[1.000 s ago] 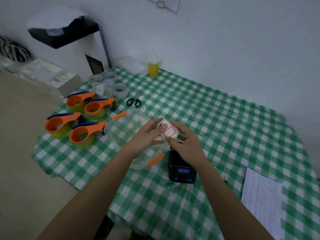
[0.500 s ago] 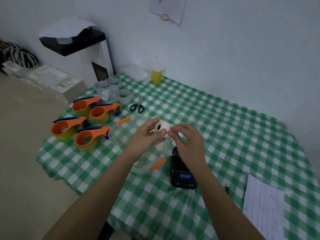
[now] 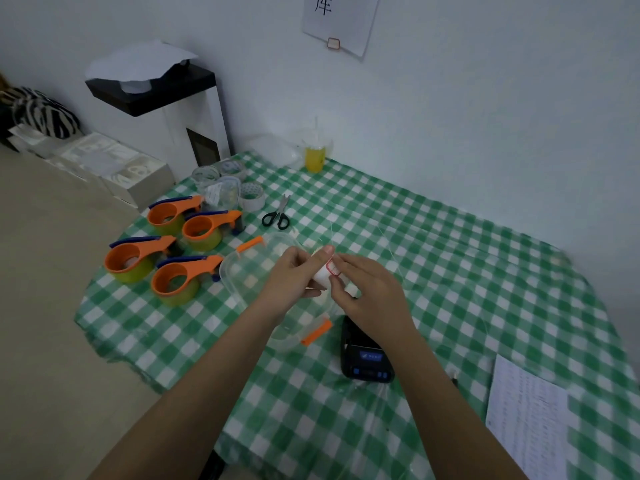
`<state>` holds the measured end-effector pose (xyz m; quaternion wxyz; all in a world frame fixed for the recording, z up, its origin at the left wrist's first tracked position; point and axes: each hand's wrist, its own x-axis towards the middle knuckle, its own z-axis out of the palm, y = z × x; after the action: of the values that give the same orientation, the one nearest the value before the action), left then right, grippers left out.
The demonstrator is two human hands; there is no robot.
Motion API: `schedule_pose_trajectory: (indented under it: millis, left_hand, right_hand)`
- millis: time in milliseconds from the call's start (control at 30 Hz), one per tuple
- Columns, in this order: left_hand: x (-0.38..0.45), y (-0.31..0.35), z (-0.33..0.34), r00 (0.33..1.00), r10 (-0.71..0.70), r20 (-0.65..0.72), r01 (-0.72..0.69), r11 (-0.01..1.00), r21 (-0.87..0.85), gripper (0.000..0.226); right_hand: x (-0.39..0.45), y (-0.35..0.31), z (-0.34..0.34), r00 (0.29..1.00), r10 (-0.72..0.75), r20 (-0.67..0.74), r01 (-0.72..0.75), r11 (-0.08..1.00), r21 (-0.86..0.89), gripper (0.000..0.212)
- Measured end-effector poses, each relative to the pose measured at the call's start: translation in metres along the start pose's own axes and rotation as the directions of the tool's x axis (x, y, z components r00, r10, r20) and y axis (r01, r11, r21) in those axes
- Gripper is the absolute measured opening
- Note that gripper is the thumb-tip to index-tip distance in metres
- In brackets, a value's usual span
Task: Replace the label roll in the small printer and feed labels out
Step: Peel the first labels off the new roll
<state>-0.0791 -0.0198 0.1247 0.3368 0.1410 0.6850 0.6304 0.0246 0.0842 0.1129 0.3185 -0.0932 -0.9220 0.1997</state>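
Observation:
A small white label roll point(image 3: 325, 273) with red-bordered labels is held above the table between both hands. My left hand point(image 3: 294, 274) grips it from the left, thumb up over the top. My right hand point(image 3: 367, 289) pinches the roll's right side at the label edge. The small black printer point(image 3: 363, 355) with a blue screen lies on the green checked tablecloth just below my right wrist, partly hidden by it. Whether its lid is open I cannot tell.
A clear plastic box point(image 3: 256, 271) with orange clips sits under my left hand. Several orange tape dispensers point(image 3: 162, 251) stand at the left, scissors point(image 3: 277, 216) and tape rolls point(image 3: 252, 199) behind them. A yellow drink cup point(image 3: 315, 155) is at the back, a printed sheet point(image 3: 526, 420) at the right edge.
The view has tilted up and back. Both hands have stayed on the roll, turning it; my left thumb now lies over its top and my right fingers work at the label edge.

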Motion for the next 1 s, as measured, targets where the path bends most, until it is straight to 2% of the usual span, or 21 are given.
schedule_pose_trajectory:
  millis: [200,367,467,633,800,900,1000]
  left_hand:
    - [0.003,0.002,0.000,0.998,0.006,-0.069,0.001,0.995,0.103,0.052]
    - [0.003,-0.001,-0.001,0.995,-0.002,-0.095,0.014,0.991,0.131,0.054]
    - [0.004,-0.001,0.000,0.993,0.005,-0.121,0.011,0.991,0.132,0.053]
    - [0.005,0.001,0.004,0.991,0.020,-0.129,-0.001,0.989,0.148,0.054]
    - [0.008,0.002,0.005,0.992,0.010,-0.128,0.009,0.990,0.144,0.055]
    - [0.009,0.003,0.005,0.991,0.016,-0.131,0.004,0.989,0.150,0.056]
    - [0.009,0.003,0.009,0.988,0.023,-0.150,0.001,0.987,0.160,0.056]
  right_hand:
    - [0.006,-0.005,-0.004,0.999,-0.019,0.034,0.019,1.000,-0.001,0.027]
    - [0.006,-0.004,-0.011,0.989,0.074,0.128,-0.094,0.984,0.155,0.025]
    - [0.004,-0.001,-0.013,0.985,0.071,0.154,-0.099,0.977,0.187,0.026]
    - [0.007,-0.002,-0.010,0.993,0.072,0.099,-0.086,0.985,0.147,0.025]
    - [0.002,0.003,-0.009,0.983,0.171,0.071,-0.185,0.935,0.302,0.026]
    - [-0.002,0.002,-0.006,0.978,0.195,0.078,-0.210,0.920,0.332,0.026]
    - [-0.001,0.002,-0.003,0.974,0.228,-0.006,-0.215,0.927,0.309,0.017]
